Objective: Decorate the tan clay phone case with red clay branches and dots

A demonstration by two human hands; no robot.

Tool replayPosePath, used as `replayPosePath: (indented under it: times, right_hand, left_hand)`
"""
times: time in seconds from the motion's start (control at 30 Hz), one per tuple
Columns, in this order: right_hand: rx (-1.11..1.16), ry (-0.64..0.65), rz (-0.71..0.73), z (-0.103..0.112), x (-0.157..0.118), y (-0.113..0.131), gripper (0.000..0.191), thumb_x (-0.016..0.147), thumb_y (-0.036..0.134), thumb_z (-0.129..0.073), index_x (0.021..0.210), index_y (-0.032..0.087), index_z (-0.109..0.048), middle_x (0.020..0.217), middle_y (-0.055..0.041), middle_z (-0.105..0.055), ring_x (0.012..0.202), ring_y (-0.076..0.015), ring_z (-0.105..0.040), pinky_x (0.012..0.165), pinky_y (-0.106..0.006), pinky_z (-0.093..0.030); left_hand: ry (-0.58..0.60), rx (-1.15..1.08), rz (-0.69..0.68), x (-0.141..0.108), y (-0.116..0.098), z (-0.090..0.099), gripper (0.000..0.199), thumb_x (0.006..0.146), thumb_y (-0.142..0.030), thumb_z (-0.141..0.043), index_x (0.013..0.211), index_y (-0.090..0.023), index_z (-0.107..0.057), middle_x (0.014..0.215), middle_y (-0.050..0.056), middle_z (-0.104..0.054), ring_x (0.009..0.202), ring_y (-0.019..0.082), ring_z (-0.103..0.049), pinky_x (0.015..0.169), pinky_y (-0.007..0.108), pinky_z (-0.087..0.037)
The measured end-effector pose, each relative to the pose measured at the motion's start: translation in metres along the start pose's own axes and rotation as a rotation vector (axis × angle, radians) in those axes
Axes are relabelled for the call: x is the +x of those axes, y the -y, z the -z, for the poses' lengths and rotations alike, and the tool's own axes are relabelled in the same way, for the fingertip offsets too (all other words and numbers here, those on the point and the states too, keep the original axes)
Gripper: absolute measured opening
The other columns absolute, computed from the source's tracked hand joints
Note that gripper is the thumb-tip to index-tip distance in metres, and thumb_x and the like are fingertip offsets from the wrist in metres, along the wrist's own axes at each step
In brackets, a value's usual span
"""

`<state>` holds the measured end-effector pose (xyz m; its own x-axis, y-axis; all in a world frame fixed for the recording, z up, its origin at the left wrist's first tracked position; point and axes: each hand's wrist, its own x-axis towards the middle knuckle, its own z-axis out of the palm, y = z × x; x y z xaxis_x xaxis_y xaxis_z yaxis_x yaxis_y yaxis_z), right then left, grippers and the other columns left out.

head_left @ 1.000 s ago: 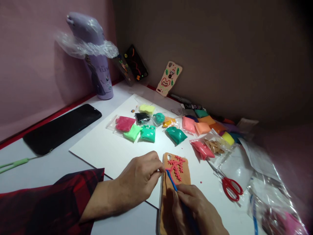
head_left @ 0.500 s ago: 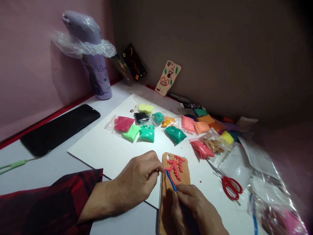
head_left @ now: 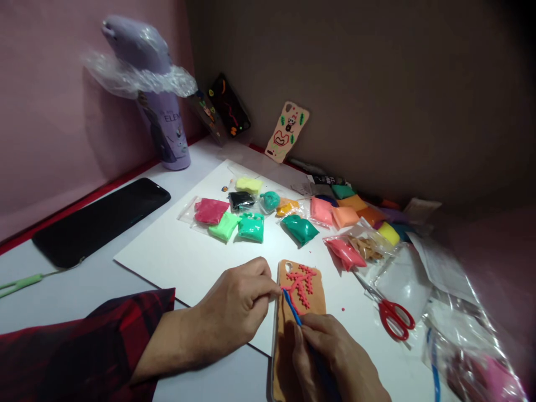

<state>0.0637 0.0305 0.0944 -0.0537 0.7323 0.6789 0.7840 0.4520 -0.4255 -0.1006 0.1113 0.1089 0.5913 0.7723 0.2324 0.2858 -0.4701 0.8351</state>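
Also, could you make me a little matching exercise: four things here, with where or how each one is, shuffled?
1. Blue tool
2. Scissors
3. Tumbler
4. Pink strands

A. Purple, standing by the wall
B. On the tan case
C. In the right hand
D. Red-handled, lying right of the case

Pairs: 1-C, 2-D, 3-A, 4-B

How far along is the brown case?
Looks done: beaded red branches, high on the case. In hand: a blue tool, held by the right hand at an unbeaded red strand, the left hand close by. Probably left: beads along that strand; whether the bare lower part needs any is unclear.
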Motion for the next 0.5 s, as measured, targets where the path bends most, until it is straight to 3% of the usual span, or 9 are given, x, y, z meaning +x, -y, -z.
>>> replayPosePath:
  times: [0.1,0.23,0.5]
  right_hand:
    - [-0.017,-0.023,0.030,0.004,0.006,-0.001,0.007,0.080,0.012,-0.057,0.082,0.018,-0.061,0.070,-0.0024,-0.067,0.055,-0.0102,-0.065,0.049,-0.018,-0.053]
    - [-0.005,0.104,0.067,0.007,0.012,-0.002,0.009,0.084,0.013,-0.053,0.080,0.019,-0.059,0.067,-0.0017,-0.067,0.053,-0.0095,-0.064,0.045,-0.016,-0.050]
    - [0.036,-0.046,-0.069,-0.003,-0.005,0.001,0.007,0.085,0.015,-0.055,0.085,0.020,-0.060,0.073,-0.0028,-0.067,0.059,-0.0109,-0.064,0.052,-0.021,-0.051]
  left_hand:
    - [0.000,-0.003,0.000,0.000,-0.001,0.000,0.028,0.078,0.004,-0.042,0.078,-0.011,-0.065,0.074,0.002,-0.047,0.071,0.011,-0.048,0.061,0.024,-0.038]
    - [0.006,0.000,0.008,0.000,-0.002,0.000,0.028,0.078,0.004,-0.043,0.078,-0.011,-0.066,0.073,0.001,-0.046,0.070,0.011,-0.047,0.061,0.023,-0.038]
    - [-0.051,-0.064,-0.006,0.001,0.001,-0.001,0.027,0.079,0.003,-0.042,0.081,-0.011,-0.065,0.077,0.003,-0.050,0.072,0.012,-0.049,0.063,0.024,-0.040]
